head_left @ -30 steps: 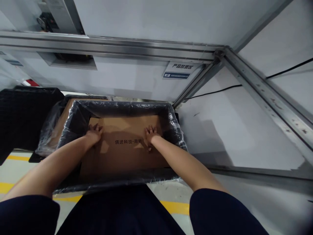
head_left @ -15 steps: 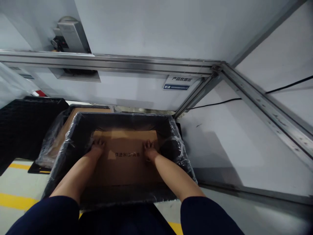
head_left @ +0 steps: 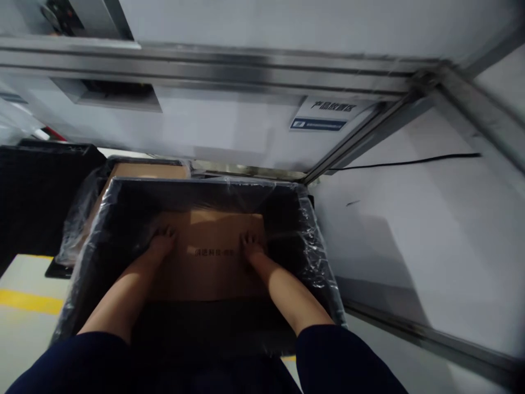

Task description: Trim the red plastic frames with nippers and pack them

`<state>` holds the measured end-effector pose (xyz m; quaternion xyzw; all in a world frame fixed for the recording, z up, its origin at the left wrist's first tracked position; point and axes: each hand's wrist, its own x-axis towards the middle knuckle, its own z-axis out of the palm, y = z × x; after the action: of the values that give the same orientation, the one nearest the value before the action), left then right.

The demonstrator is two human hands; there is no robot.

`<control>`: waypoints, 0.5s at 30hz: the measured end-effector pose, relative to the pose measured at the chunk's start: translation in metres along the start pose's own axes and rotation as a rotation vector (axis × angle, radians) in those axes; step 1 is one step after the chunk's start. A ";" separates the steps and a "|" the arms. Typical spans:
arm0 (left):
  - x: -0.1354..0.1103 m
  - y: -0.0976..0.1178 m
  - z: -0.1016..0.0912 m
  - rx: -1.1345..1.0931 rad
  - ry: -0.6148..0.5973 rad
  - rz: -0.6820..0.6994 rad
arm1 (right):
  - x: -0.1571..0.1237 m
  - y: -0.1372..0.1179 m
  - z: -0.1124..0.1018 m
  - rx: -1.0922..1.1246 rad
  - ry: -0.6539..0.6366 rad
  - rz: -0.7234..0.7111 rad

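Deep inside a black bin (head_left: 205, 189) lined with clear plastic film lies a brown cardboard sheet (head_left: 213, 276) with printed characters; whether it is a flat sheet or a box top I cannot tell. My left hand (head_left: 164, 241) rests on its left part, fingers spread and pointing away from me. On its right part lies my right hand (head_left: 251, 245), fingers also apart. Both palms face down on the cardboard, and neither hand is wrapped round anything. The far end of the cardboard leans toward the bin's back wall.
A second film-lined bin with brown cardboard (head_left: 151, 171) stands behind on the left, beside a black crate (head_left: 41, 197). A metal frame rail (head_left: 246, 71) crosses above. A sign (head_left: 322, 114) hangs on the white wall. Yellow lines (head_left: 30, 301) mark the floor.
My view has shifted and come closer, so the rail and sign sit higher. Both hands have stayed on the cardboard, with the cardboard lower and darker in the bin.
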<state>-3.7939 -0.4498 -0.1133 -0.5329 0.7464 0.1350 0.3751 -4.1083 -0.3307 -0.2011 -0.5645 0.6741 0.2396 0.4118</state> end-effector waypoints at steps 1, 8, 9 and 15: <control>0.001 0.000 0.001 -0.003 -0.013 -0.010 | 0.002 -0.001 0.003 -0.002 -0.001 0.003; 0.008 0.033 -0.005 -0.034 -0.129 -0.130 | 0.008 -0.002 -0.001 0.037 -0.057 0.022; 0.006 0.046 -0.003 -0.046 -0.143 -0.113 | 0.008 -0.006 -0.004 0.046 -0.068 0.020; -0.008 0.120 0.027 -0.068 -0.199 -0.020 | 0.004 -0.050 -0.012 0.091 -0.053 -0.080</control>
<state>-3.8893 -0.3804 -0.1494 -0.5365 0.6951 0.2088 0.4306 -4.0643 -0.3551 -0.1910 -0.5651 0.6499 0.2072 0.4641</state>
